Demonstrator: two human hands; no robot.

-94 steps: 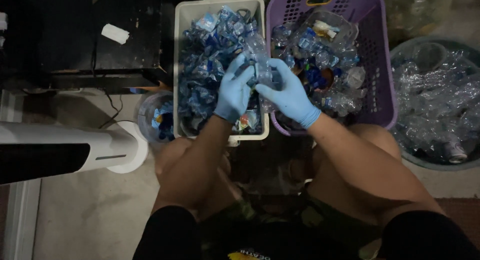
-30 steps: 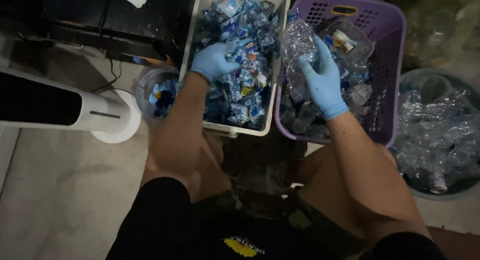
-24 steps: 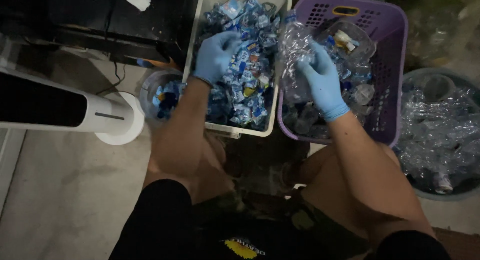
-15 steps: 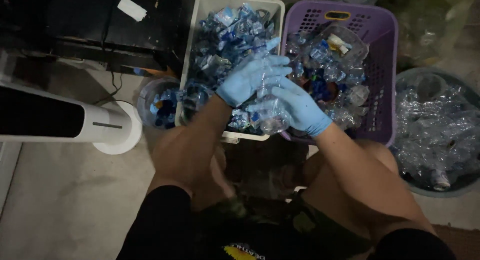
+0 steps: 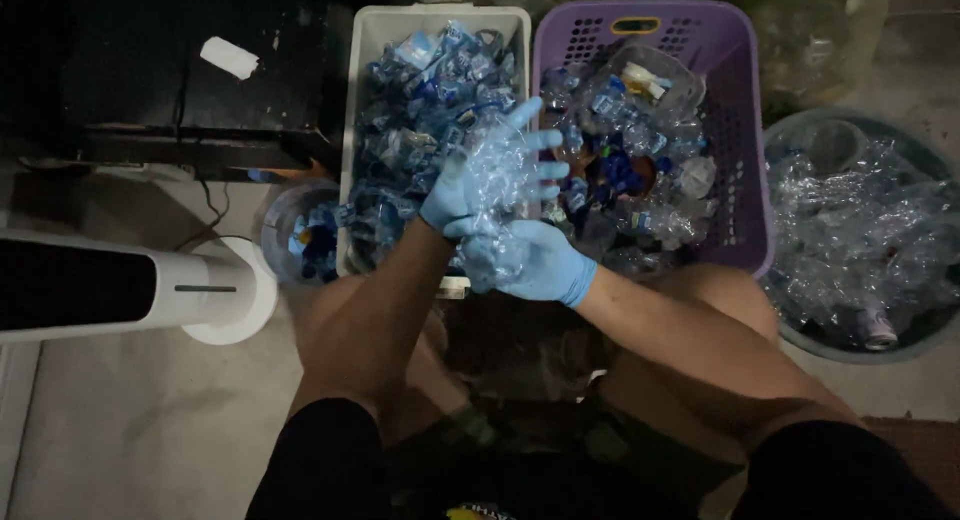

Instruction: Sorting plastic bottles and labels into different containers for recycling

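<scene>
Left hand (image 5: 470, 185), blue glove: fingers spread and curled over the upper side of a crushed clear plastic bottle (image 5: 497, 195), pressing on it from above. Right hand (image 5: 535, 265), blue glove: wrapped around the bottle's lower end from beneath, fingers closed on it. Both hands grip the one bottle, which is held in the air just above the near edge of the white bin (image 5: 365, 40), over the gap between that bin and the purple basket (image 5: 745, 130).

White bin: rectangular, filled with crumpled blue-and-white plastic labels. Purple basket: perforated walls, touching the bin's right side, holding clear bottles that carry labels and blue caps (one clear tub lies on top). Round grey tub (image 5: 930, 165): right of the basket, full of clear crushed plastic. Small round clear container (image 5: 285, 220): left of the bin, blue caps inside. White cylindrical appliance (image 5: 205, 290): lying across the floor at far left, its round end near the small container. Dark shelf unit (image 5: 120, 100): upper left, with a small white object (image 5: 229, 58) on it.
</scene>
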